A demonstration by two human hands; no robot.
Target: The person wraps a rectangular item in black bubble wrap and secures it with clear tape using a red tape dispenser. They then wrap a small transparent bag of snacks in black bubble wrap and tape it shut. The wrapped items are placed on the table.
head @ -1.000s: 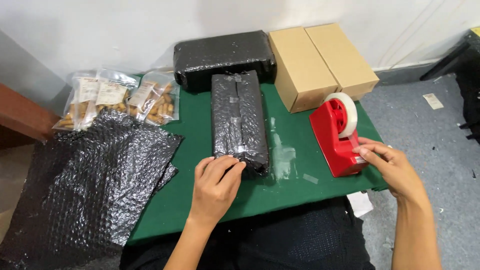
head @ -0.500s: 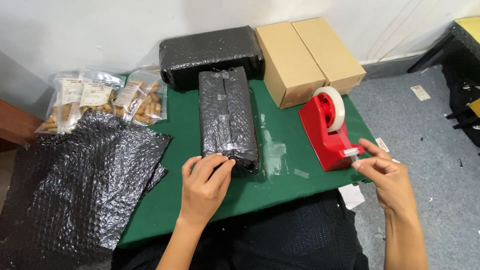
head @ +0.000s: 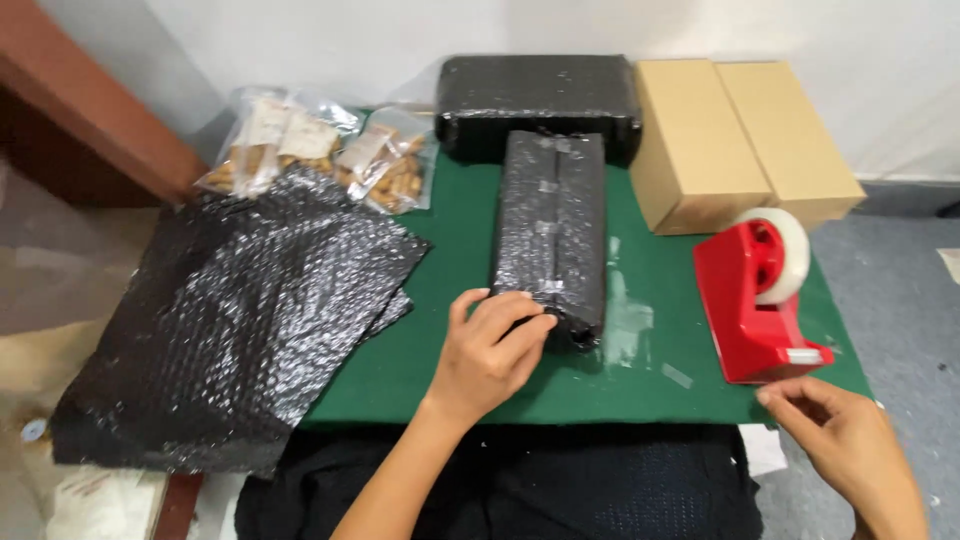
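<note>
On the green table (head: 440, 370), the black bubble-wrapped parcel (head: 553, 235) lies mostly taped (strips show along its seam); the left hand (head: 488, 352) presses its near end, while the right hand (head: 850, 440) pinches tape beside the red dispenser (head: 755, 300), seemingly for a last strip.

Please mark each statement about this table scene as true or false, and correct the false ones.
1. The left hand rests on the near end of the black wrapped parcel. True.
2. The right hand is gripping the roll on the red tape dispenser. False: it is below the dispenser, near the table edge, apart from the roll.
3. Two brown cardboard boxes stand side by side behind the dispenser. True.
4. The black bubble wrap sheets lie to the right of the parcel. False: they lie to its left.
5. Clear bags of snacks lie at the far left of the green table. True.
</note>
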